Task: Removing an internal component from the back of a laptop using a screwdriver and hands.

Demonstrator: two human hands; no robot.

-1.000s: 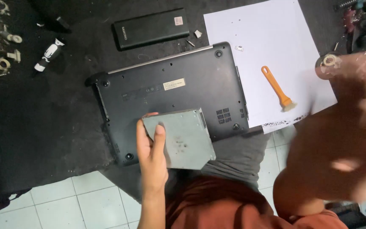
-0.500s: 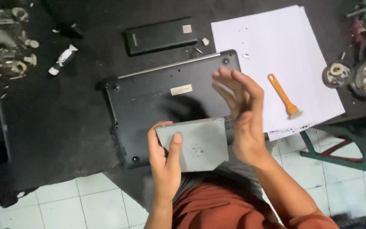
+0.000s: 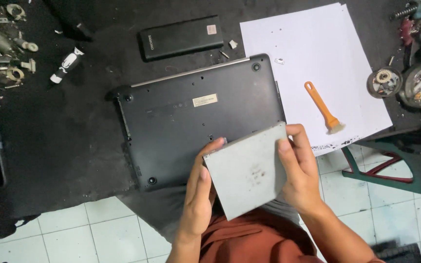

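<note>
Both your hands clamp the grey drive module (image 3: 247, 175) at lower centre of the frame: left grip (image 3: 198, 195) and right grip (image 3: 298, 170) on opposite edges, over the overturned black laptop (image 3: 196, 117) on the table (image 3: 64, 146).

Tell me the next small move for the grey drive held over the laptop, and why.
Probably set the grey drive down on the white paper. Both the left hand and right hand hold it by its edges, clear of the upturned laptop, and the paper has bare space beside the orange brush.
</note>
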